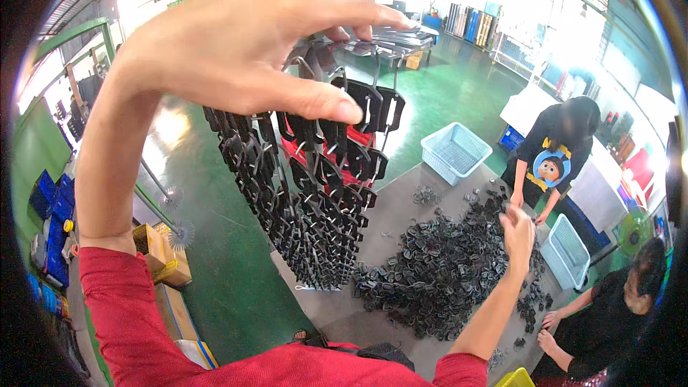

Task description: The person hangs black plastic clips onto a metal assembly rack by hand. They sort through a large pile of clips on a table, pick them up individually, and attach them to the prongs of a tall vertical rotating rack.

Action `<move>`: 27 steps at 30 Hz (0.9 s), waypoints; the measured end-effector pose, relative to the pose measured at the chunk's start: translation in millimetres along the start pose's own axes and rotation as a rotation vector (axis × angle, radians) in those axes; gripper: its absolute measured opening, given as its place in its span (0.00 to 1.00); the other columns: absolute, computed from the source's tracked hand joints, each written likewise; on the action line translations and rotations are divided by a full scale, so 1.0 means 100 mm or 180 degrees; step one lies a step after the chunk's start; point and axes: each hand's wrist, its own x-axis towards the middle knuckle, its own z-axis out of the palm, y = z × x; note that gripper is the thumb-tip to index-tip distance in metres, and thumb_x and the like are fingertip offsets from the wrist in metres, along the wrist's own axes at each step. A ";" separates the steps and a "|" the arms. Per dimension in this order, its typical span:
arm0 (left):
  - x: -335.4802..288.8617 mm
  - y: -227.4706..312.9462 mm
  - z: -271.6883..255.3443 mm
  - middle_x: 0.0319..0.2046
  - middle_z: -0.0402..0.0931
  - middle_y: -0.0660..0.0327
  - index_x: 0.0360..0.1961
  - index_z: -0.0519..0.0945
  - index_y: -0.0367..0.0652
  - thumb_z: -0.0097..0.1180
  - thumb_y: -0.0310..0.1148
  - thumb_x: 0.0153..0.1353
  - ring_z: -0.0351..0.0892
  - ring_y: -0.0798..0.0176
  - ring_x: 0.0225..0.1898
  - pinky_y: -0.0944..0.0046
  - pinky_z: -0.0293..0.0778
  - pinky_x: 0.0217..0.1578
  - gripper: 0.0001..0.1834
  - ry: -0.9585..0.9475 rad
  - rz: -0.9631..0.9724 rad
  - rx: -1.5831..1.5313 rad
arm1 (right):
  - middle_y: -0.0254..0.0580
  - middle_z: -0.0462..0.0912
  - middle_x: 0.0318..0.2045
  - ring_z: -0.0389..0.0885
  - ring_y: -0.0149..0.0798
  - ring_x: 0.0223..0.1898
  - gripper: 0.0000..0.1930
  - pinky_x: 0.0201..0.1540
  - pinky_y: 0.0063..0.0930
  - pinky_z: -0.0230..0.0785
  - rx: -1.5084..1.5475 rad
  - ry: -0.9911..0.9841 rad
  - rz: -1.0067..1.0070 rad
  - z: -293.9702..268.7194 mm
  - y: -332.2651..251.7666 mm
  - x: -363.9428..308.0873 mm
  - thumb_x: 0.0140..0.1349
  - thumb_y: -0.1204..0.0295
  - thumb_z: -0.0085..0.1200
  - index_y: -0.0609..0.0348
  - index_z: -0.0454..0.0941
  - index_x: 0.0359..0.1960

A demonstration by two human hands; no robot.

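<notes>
A tall hanging rack [308, 172] of wire hooks, crowded with small black buckle-like pieces, stands in front of me. My left hand [251, 50] is raised at its top, the thumb stretched along the nearest hooks and the index finger reaching over them. Some of its other fingers are partly hidden behind the rack. To the right, a wide pile of loose black pieces [430, 272] covers much of the grey tabletop [380, 218]. Above the pile's right side is my right hand [517, 233], fingers drawn together; anything in them is too small to make out.
Two people in black, one at far right [555, 143] and one nearer [616, 315], have their hands by the pile. Pale blue baskets [456, 152] [566, 251] stand at the table's edges. Cardboard boxes [168, 254] are on the green floor at left; a green fan [634, 229] is at right.
</notes>
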 end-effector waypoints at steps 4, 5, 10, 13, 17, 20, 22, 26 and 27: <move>-0.08 0.05 -0.09 0.53 0.68 0.56 0.57 0.67 0.44 0.60 0.47 0.49 0.71 0.55 0.51 0.59 0.67 0.51 0.34 -0.0279 -0.0147 -0.0258 | 0.42 0.81 0.33 0.77 0.30 0.32 0.10 0.39 0.22 0.68 0.2090 -0.0097 -0.1013 -0.12 -1.67 0.08 0.57 0.74 0.53 0.67 0.78 0.39; -0.12 0.05 -0.06 0.52 0.69 0.56 0.55 0.69 0.44 0.61 0.46 0.49 0.71 0.54 0.51 0.59 0.67 0.51 0.33 -0.0295 -0.0221 -0.0269 | 0.42 0.81 0.32 0.77 0.29 0.31 0.10 0.38 0.21 0.69 0.2271 -0.0123 -0.1242 -0.14 -2.08 0.04 0.57 0.75 0.53 0.67 0.78 0.38; -0.05 0.07 -0.04 0.49 0.72 0.54 0.51 0.73 0.42 0.60 0.45 0.49 0.72 0.52 0.51 0.58 0.67 0.52 0.29 -0.0031 0.0318 0.0049 | 0.40 0.82 0.31 0.79 0.29 0.30 0.11 0.33 0.17 0.70 0.3826 -0.0777 -0.1604 -0.37 -2.78 -0.03 0.60 0.71 0.51 0.66 0.78 0.38; -0.04 0.06 -0.02 0.47 0.74 0.53 0.49 0.75 0.42 0.60 0.44 0.49 0.72 0.52 0.51 0.57 0.67 0.51 0.27 0.0152 0.0420 0.0040 | 0.38 0.81 0.29 0.78 0.27 0.29 0.10 0.31 0.16 0.69 0.4156 -0.1072 -0.1468 -0.41 -2.83 -0.03 0.60 0.70 0.52 0.65 0.79 0.36; -0.08 0.09 -0.02 0.48 0.74 0.52 0.51 0.74 0.43 0.60 0.43 0.48 0.71 0.51 0.52 0.57 0.67 0.51 0.28 0.0032 0.0241 0.0051 | 0.36 0.81 0.26 0.77 0.25 0.28 0.10 0.30 0.16 0.68 0.4188 -0.0682 -0.1716 -0.25 -2.87 -0.02 0.59 0.69 0.53 0.65 0.79 0.35; -0.07 0.11 -0.03 0.48 0.73 0.52 0.51 0.74 0.41 0.60 0.42 0.48 0.71 0.49 0.51 0.57 0.67 0.50 0.28 -0.0046 0.0083 -0.0074 | 0.35 0.80 0.26 0.75 0.24 0.27 0.11 0.29 0.15 0.66 0.3981 -0.0205 -0.1580 -0.28 -2.76 -0.01 0.59 0.69 0.53 0.65 0.79 0.36; -0.07 0.05 -0.02 0.48 0.73 0.51 0.51 0.74 0.41 0.58 0.41 0.49 0.71 0.49 0.52 0.56 0.66 0.52 0.27 0.0027 0.0277 0.0173 | 0.35 0.79 0.28 0.74 0.23 0.28 0.11 0.29 0.14 0.64 0.3705 0.0265 -0.1057 -0.34 -2.51 0.06 0.58 0.70 0.53 0.66 0.78 0.37; -0.08 0.02 -0.03 0.46 0.71 0.50 0.51 0.73 0.39 0.56 0.40 0.50 0.72 0.49 0.47 0.58 0.67 0.47 0.26 0.0072 0.0184 0.0259 | 0.34 0.80 0.29 0.76 0.25 0.27 0.10 0.28 0.16 0.64 0.3318 0.1206 -0.0413 -0.47 -1.68 0.26 0.56 0.70 0.54 0.64 0.80 0.34; -0.08 0.02 -0.03 0.46 0.71 0.50 0.51 0.73 0.39 0.56 0.40 0.50 0.72 0.49 0.47 0.58 0.67 0.47 0.26 0.0091 0.0177 0.0261 | 0.34 0.80 0.28 0.75 0.25 0.27 0.10 0.27 0.15 0.63 0.3094 0.1309 -0.0136 -0.52 -1.49 0.27 0.56 0.70 0.54 0.64 0.80 0.35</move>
